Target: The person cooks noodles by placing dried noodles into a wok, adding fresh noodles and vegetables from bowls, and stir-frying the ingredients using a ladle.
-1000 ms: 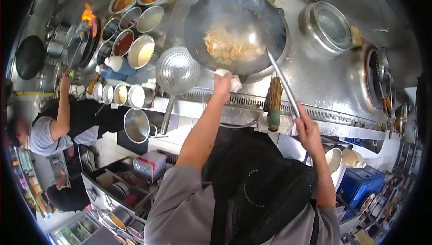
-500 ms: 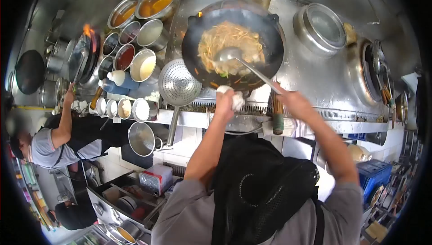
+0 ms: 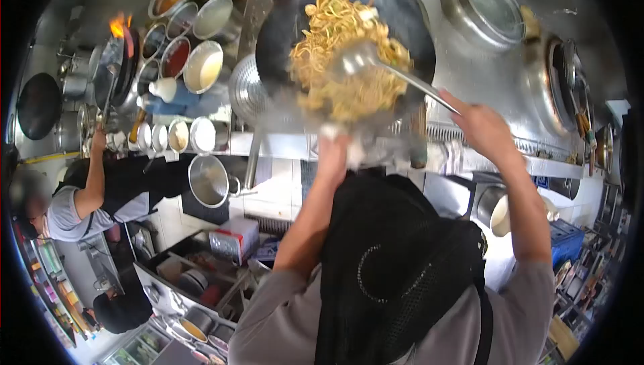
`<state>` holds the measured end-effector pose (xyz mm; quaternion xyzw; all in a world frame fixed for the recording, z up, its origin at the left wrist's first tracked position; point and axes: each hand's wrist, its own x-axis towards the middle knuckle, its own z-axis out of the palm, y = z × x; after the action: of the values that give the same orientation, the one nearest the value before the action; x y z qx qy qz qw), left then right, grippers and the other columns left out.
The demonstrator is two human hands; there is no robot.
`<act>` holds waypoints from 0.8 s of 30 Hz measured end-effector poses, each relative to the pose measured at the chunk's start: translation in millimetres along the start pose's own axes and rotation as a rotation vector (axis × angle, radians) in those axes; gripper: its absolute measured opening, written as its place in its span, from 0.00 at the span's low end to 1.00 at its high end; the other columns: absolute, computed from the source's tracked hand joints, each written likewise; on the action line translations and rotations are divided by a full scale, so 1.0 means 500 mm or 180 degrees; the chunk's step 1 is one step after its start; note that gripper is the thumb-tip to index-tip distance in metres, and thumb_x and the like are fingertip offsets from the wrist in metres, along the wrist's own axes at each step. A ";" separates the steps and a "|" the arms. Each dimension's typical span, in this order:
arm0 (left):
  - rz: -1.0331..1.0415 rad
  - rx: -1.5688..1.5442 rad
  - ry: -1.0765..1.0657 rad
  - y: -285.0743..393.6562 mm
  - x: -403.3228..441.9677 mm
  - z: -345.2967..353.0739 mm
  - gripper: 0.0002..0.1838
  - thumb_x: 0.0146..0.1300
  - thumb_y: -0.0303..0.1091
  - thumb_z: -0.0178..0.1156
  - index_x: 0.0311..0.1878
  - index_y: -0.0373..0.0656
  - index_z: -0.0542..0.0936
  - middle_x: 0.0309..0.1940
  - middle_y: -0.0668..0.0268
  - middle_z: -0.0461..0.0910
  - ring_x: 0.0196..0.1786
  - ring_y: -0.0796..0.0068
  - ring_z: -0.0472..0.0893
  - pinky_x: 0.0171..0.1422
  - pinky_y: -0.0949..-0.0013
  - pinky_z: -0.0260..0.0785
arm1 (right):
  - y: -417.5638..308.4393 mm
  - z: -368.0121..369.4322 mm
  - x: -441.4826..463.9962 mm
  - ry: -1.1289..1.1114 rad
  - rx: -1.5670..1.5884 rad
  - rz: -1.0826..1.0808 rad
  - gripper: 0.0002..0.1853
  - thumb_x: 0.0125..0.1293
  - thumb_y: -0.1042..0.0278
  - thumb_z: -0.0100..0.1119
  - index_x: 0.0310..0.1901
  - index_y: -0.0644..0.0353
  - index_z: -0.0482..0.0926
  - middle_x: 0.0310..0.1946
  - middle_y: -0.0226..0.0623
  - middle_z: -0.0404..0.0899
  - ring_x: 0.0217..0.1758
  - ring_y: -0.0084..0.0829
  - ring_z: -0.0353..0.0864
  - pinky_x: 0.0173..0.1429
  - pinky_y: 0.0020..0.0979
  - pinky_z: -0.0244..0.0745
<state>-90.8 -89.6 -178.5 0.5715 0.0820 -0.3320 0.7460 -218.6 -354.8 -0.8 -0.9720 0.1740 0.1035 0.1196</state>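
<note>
Where the wok rim (image 3: 392, 111) blurs, left hand (image 3: 333, 153) clutches cloth (image 3: 330, 131) and right hand (image 3: 484, 129), ladle (image 3: 357, 57).

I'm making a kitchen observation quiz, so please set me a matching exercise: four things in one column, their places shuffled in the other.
Things:
1. Ladle
2. Noodles
3. Skimmer
4. White cloth

Places:
A. Beside the wok, in nobody's hand
B. At the left hand
C. In the right hand
D. Lying loose inside the wok

Right pairs: 1-C, 2-D, 3-A, 4-B
</note>
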 end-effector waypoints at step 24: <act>-0.0334 -0.0280 -0.0225 0.041 0.064 0.027 0.09 0.66 0.25 0.53 0.49 0.38 0.73 0.39 0.53 0.82 0.32 0.63 0.84 0.31 0.60 0.79 | -0.040 0.062 0.038 -0.0176 -0.0187 -0.0198 0.27 0.71 0.59 0.55 0.72 0.35 0.66 0.29 0.50 0.81 0.36 0.52 0.84 0.40 0.50 0.77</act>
<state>-57.6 -112.2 -173.5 0.5209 0.1000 -0.3867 0.7544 -199.1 -334.3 -31.0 -0.9768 0.1372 0.1316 0.0988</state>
